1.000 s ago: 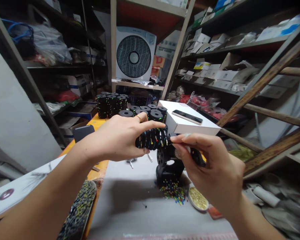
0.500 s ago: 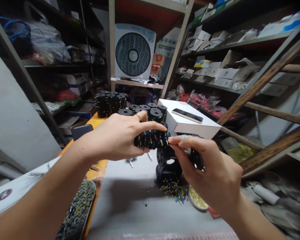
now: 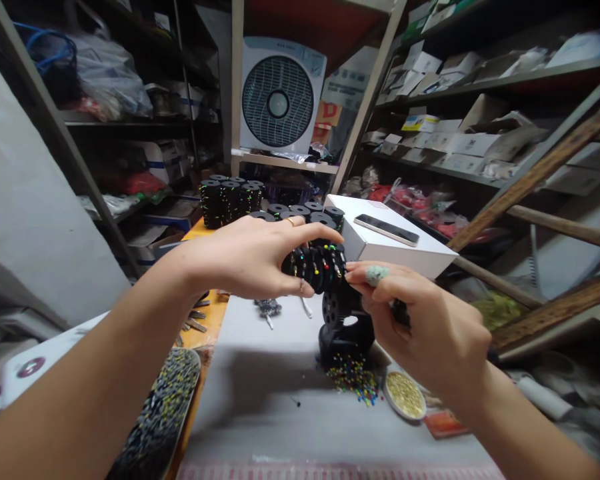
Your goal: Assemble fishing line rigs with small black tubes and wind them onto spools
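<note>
While the left hand (image 3: 250,257) clamped the row of black discs (image 3: 316,267) sideways above the black stand (image 3: 345,330), probably for steadiness, the right hand (image 3: 425,327) pinched together at the row's end, holding something tiny.

Dim indoor light, soft shadows on the table, wide-angle bending at blurred edges.

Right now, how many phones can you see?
1. The phone lies flat on the white box, behind the right hand. Others may be hidden on the shelves.
</note>
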